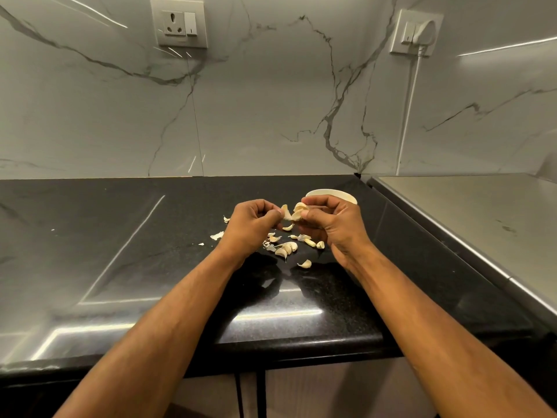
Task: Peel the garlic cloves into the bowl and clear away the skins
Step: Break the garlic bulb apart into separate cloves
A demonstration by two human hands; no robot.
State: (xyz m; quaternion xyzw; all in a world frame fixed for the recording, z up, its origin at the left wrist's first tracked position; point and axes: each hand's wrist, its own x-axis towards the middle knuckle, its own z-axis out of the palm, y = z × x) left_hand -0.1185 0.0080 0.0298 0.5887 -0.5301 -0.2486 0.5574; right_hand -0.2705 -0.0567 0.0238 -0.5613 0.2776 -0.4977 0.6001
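Observation:
My right hand (330, 223) grips a pale garlic clove (298, 211) between thumb and fingers, above the black counter. My left hand (251, 226) pinches a strip of papery skin (286, 213) that still hangs from that clove. A white bowl (337, 194) stands just behind my right hand, mostly hidden by it; its inside is out of sight. Several unpeeled cloves (286, 248) and loose skins (217, 235) lie scattered on the counter under and between my hands.
The black granite counter (120, 251) runs left and ends at a marble wall. A steel surface (482, 212) adjoins it on the right. A white cable (408, 110) hangs from a wall socket at the back right. The counter's front edge lies below my forearms.

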